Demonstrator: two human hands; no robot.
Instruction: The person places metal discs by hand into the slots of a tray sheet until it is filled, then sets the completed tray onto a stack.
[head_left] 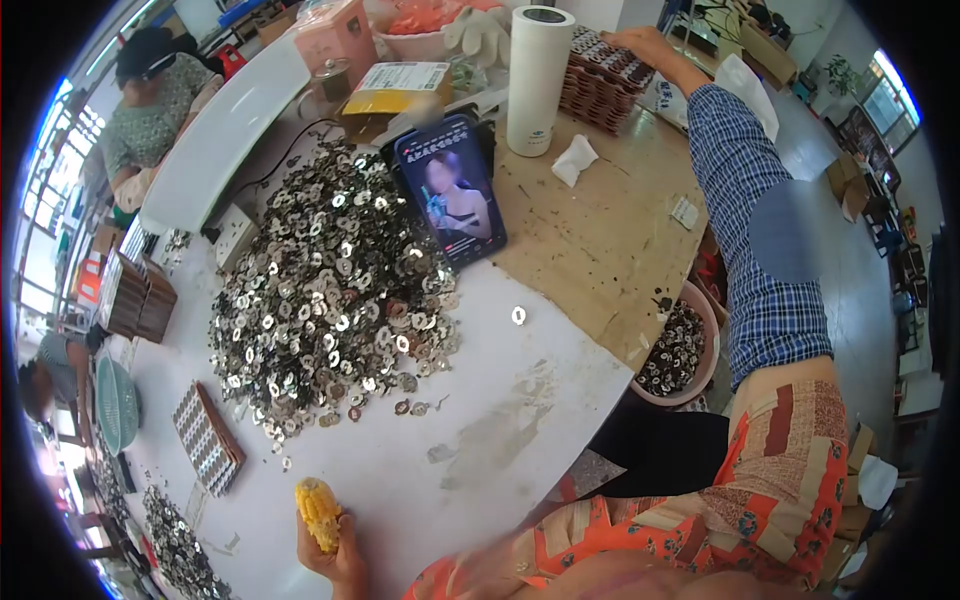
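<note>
My left hand (347, 562) is closed around a partly eaten cob of yellow corn (319, 512), held upright at the table's near edge. My right arm reaches far forward. At its end my right hand (645, 45) lies on top of a stack of brown slotted boards (600, 90), fingers stretched over the upper edge. A white tumbler (539, 85) stands just left of that stack. Mid-table rises a large heap of small, shiny metal discs with holes (320, 290). Leaning at the heap's right side is a phone (455, 195) with a person on its screen.
A smaller board stack (208, 438) lies left, near another heap of discs (180, 545). A pink bucket (712, 350) of discs stands below the table's right edge. Crumpled tissue (575, 160) lies on the brown sheet (590, 235). Another person (155, 110) sits beyond the white curved panel (230, 125).
</note>
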